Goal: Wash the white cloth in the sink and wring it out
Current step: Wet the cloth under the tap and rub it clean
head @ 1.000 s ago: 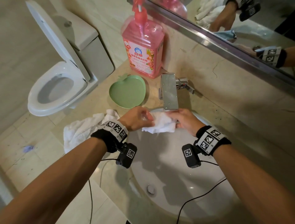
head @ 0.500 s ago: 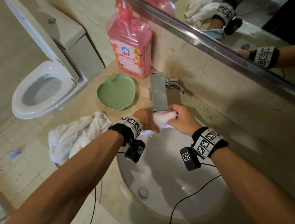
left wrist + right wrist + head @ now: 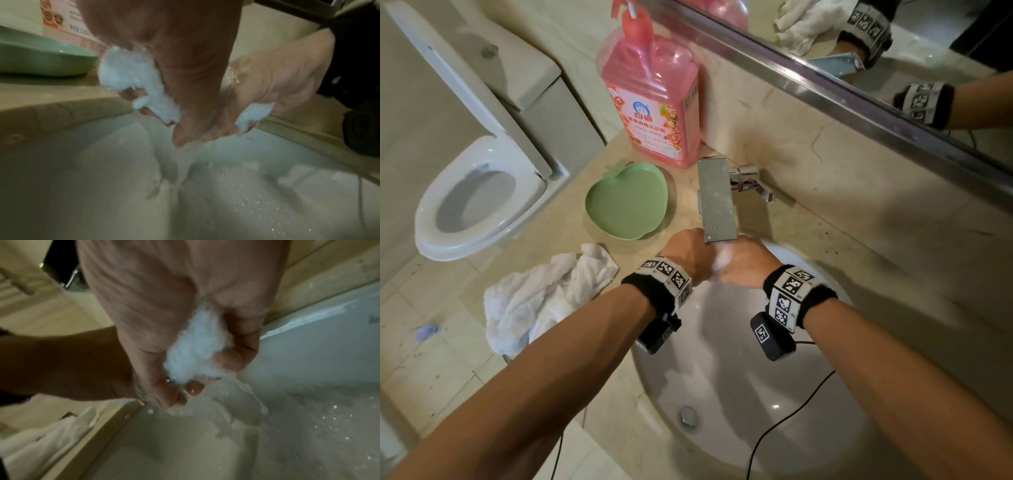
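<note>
most of the white cloth (image 3: 723, 257) is hidden, bunched between the left hand (image 3: 687, 254) and right hand (image 3: 747, 263). the tap (image 3: 716, 201) covers their fingertips. both wrist views are blurred. the mirror (image 3: 893, 44) is cut off.

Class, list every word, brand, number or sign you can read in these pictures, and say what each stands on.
"白猫": brand on the label of the pink pump soap bottle.
Smaller print lines beneath it: too blurred to read.
Black-and-white square marker codes on the wristbands: patterns, no words.
</note>
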